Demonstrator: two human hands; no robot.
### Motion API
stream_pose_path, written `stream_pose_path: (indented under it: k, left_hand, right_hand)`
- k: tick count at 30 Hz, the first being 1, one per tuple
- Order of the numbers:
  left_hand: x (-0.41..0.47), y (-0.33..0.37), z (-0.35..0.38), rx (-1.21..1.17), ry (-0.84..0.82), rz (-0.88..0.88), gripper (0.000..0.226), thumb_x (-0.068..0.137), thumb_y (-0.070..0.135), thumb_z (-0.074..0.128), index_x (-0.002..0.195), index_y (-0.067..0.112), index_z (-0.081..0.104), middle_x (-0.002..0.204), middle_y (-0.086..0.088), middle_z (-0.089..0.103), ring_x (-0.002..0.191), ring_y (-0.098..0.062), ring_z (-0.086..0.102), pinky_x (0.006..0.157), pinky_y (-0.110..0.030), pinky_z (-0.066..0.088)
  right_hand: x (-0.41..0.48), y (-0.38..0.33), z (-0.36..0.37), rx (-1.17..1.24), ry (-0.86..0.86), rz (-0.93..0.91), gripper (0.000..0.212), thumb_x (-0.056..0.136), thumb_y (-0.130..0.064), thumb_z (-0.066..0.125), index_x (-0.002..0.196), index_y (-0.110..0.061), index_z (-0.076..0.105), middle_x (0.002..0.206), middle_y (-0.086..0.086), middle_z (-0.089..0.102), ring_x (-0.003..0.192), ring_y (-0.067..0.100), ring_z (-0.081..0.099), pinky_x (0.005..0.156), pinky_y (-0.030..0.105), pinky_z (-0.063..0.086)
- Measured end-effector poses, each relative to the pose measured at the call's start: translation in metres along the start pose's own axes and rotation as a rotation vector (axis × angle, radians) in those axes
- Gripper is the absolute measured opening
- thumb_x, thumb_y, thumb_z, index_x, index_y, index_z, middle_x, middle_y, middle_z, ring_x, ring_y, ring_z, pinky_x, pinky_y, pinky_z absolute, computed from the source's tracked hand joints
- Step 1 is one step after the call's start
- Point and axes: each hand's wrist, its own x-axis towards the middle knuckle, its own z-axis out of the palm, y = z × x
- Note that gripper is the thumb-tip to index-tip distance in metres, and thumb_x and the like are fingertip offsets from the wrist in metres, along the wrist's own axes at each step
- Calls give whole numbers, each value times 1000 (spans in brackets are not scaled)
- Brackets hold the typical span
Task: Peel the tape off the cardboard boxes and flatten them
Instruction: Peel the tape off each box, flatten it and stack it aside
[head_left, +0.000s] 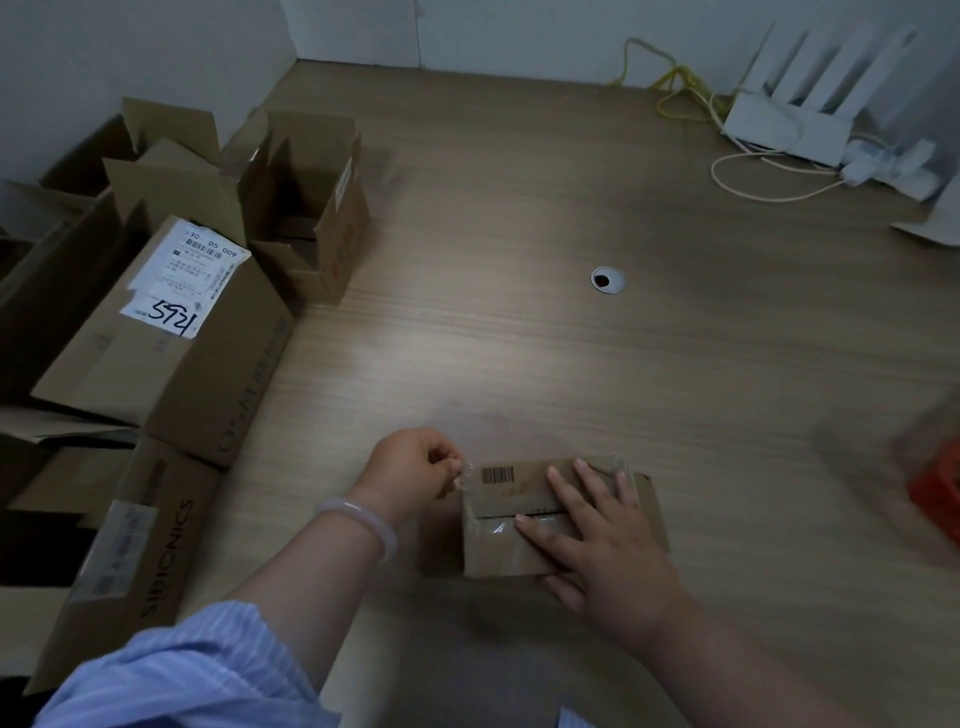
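Head view, we note a wood-grain desk (519, 364) meeting pale walls (519, 26), cable grommet (608, 280) mid-surface, white router (789, 130) far right, opened cartons (171, 322) stacked left, small cardboard box (498, 551) nearest us, left hand (415, 467) pinching its clear tape (464, 482), right hand (608, 551) pressing flat on top

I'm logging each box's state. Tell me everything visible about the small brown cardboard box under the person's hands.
The small brown cardboard box sits on the light wooden table. Its top flaps are closed, a dark seam between them; the far flap bears a black barcode. Shiny clear tape covers the near flap. The right hand presses flat on top, fingers straight. The left hand pinches the tape's lifted end at the far-left corner.
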Motion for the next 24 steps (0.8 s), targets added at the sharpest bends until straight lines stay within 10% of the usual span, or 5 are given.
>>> stream_pose_path:
  k: [9, 24]
  left_hand:
    - [7, 18, -18, 174, 301, 321, 10, 83, 15, 67, 79, 23, 66, 79, 8, 64, 75, -12, 59, 71, -23, 46]
    - [-35, -11, 17, 628, 118, 785, 30, 84, 30, 47, 89, 18, 75, 87, -3, 64, 75, -25, 59, 63, -28, 50]
  right_hand:
    - [-1, -1, -2, 14, -9, 15, 60, 70, -58, 51, 128, -46, 52, 145, 12, 44, 133, 40, 39, 104, 62, 22]
    - [5, -3, -6, 179, 5, 149, 59, 76, -63, 47, 124, -31, 58, 141, -2, 50, 135, 27, 40, 109, 58, 28]
